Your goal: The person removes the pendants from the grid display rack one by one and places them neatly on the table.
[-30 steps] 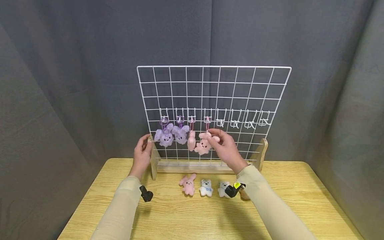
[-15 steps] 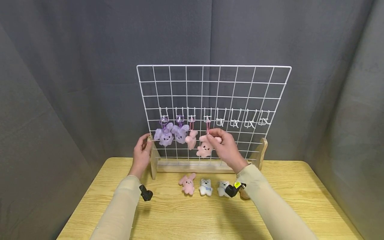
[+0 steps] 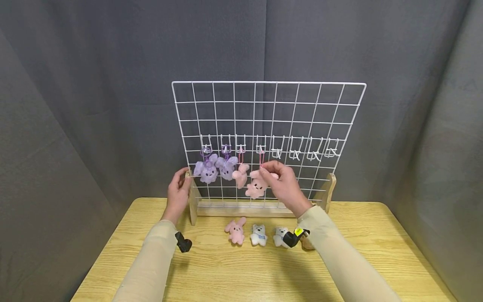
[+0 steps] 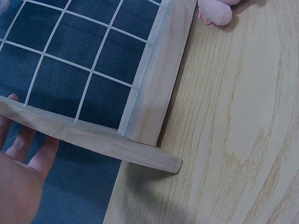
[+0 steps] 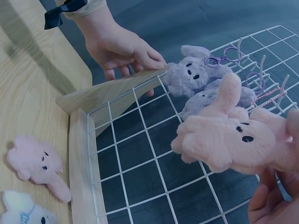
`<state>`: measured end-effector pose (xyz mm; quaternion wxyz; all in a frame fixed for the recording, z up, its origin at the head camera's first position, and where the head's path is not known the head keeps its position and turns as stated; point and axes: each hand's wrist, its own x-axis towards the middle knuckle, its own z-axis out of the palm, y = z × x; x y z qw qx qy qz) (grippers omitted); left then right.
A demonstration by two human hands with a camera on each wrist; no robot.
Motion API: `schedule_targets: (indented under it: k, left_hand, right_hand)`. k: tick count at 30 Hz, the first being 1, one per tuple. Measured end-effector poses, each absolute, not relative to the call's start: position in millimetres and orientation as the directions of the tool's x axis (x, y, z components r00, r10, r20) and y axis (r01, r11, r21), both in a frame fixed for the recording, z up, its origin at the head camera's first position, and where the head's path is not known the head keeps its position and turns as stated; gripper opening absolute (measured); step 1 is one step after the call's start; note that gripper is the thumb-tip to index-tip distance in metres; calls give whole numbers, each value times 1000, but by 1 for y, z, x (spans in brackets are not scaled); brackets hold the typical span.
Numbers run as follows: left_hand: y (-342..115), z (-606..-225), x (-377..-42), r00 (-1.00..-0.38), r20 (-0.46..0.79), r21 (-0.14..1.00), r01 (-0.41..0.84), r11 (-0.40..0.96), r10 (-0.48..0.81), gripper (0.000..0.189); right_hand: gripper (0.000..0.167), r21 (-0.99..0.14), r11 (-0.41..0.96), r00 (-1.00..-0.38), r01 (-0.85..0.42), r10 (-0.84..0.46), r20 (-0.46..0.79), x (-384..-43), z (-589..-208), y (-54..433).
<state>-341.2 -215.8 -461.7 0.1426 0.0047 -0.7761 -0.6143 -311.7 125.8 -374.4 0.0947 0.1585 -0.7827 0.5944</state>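
My right hand (image 3: 284,184) pinches a pink plush bunny keychain (image 3: 257,188) by the ear side, below its pink bead chain, which loops up to the fourth hook from the left. In the right wrist view the bunny (image 5: 233,140) lies sideways in front of the wire grid (image 5: 150,133). My left hand (image 3: 178,195) grips the left upright of the wooden stand (image 3: 245,210), its fingers (image 4: 44,156) behind the wood. A second pink plush (image 3: 241,176) hangs on the third hook, and two purple plush bunnies (image 3: 206,171) hang on the first two.
Bare white hooks (image 3: 314,156) continue rightward along the grid. On the table (image 3: 226,272) before the stand lie another pink bunny (image 3: 236,233), two white bear plushes (image 3: 258,235) and a brown item (image 3: 307,244) partly behind the right sleeve. Grey curtains (image 3: 113,105) surround the table.
The pink bunny in my right hand has shifted slightly right and down. The pink plush beside it has turned on its chain. My left hand has stayed on the upright.
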Motion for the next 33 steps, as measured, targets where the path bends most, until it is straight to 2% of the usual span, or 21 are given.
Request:
schedule_targets:
  k: [5, 19, 33]
  left_hand:
    - [-215, -459, -341, -961, 209, 957, 164, 240, -180, 41]
    - [-217, -464, -344, -957, 228, 956, 185, 226, -180, 40]
    - [-217, -465, -342, -958, 225, 954, 179, 242, -179, 40]
  right_hand:
    - [28, -897, 246, -929, -367, -140, 342, -313, -372, 125]
    - [18, -909, 183, -926, -374, -125, 355, -311, -371, 125]
    - [16, -903, 140, -913, -407, -87, 398, -306, -367, 124]
